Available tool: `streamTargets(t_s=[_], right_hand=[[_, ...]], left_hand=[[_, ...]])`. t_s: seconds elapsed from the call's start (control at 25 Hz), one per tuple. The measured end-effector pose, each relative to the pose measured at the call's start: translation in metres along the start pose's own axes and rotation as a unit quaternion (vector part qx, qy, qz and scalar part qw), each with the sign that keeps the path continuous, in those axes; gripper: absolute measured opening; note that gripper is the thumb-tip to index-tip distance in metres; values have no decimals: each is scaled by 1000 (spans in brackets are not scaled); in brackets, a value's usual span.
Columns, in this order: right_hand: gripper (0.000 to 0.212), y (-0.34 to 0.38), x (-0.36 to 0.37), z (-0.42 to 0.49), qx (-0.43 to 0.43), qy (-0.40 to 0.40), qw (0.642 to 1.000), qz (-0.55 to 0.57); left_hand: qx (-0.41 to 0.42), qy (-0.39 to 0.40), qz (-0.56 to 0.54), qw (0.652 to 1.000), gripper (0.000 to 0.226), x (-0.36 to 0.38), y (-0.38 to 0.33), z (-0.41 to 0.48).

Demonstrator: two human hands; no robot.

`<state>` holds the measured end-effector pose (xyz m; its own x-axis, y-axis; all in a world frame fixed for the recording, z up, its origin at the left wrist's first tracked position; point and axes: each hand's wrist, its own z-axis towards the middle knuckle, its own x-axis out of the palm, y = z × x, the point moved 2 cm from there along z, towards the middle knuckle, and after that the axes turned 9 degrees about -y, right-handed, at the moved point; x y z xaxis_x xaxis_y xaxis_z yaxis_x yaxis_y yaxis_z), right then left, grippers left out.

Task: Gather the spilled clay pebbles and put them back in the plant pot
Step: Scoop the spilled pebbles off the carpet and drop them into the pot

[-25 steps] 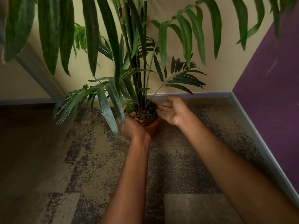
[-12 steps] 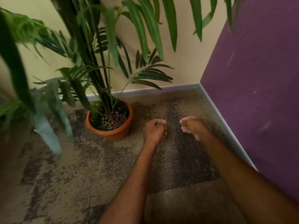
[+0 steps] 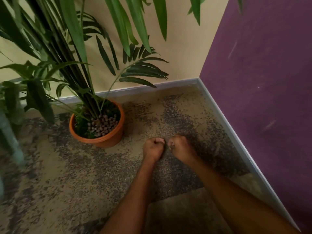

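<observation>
An orange plant pot (image 3: 108,141) stands on the carpet near the back wall, holding a tall palm. Brown-grey clay pebbles (image 3: 103,124) lie heaped inside it around the stems. My left hand (image 3: 152,148) and my right hand (image 3: 179,146) are both curled into fists, side by side just above the carpet, to the right of the pot and apart from it. Nothing shows inside either fist. I cannot pick out loose pebbles on the speckled carpet.
The palm's long leaves (image 3: 118,26) hang over the pot and the left half of the view. A purple wall (image 3: 263,81) with a grey skirting board (image 3: 236,137) runs close on the right, meeting the cream wall in a corner.
A second ago both hands were at the pot, the right one open. They have since pulled back to the carpet right of the pot and closed into fists. The view has shifted right.
</observation>
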<state>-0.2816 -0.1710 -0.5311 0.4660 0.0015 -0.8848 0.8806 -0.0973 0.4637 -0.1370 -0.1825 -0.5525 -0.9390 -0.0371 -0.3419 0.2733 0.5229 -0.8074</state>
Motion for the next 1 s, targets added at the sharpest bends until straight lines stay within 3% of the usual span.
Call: streamTargets(t_s=[0.2,0.32,0.4,0.56,0.76,1.0], right_hand=[[10,52,-21,23,88,-68,976,186],[13,120,-34,38,45,-42,956,287],[16,161,-38,41,-7,-15,954,299],[21,201,-32,41,-48,14,950,310],[31,168,-26,53,41,-8,928,370],[17,52,-3,62,151,-72,959,229]], left_hand=[[-38,-55,-83,994,19,-28,-12,0],[-62,-83,-102,989,19,-41,-10,2],[-71,-82,-101,989,18,-49,-11,-1],[-34,-71,-43,996,35,-57,-11,-3],[-89,-56,-104,989,13,-49,-3,12],[-58,-36,-71,995,13,-20,-5,37]])
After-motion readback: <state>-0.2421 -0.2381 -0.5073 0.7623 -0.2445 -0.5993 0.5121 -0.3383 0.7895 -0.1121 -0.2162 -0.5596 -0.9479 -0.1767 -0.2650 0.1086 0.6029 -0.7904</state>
